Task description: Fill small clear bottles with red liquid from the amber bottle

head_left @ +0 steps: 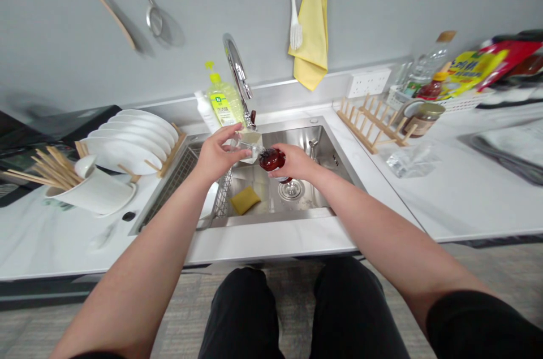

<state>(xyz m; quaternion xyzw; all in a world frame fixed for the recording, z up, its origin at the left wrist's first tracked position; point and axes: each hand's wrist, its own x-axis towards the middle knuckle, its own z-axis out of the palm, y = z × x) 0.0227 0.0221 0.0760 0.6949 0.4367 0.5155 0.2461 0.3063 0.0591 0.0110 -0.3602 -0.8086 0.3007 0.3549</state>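
My left hand grips a clear glass vessel held on its side above the steel sink. My right hand holds a dark red glass by its lower part, with a dark foot showing below. The clear glass and red glass meet or nearly meet over the basin; I cannot tell which. A yellow sponge lies in the basin below my hands. The chrome faucet rises behind them.
White plates stand in a wooden rack at left, beside a white holder of chopsticks. A wire rack spans the sink's left side. An empty wooden rack, a jar and bottles stand at right.
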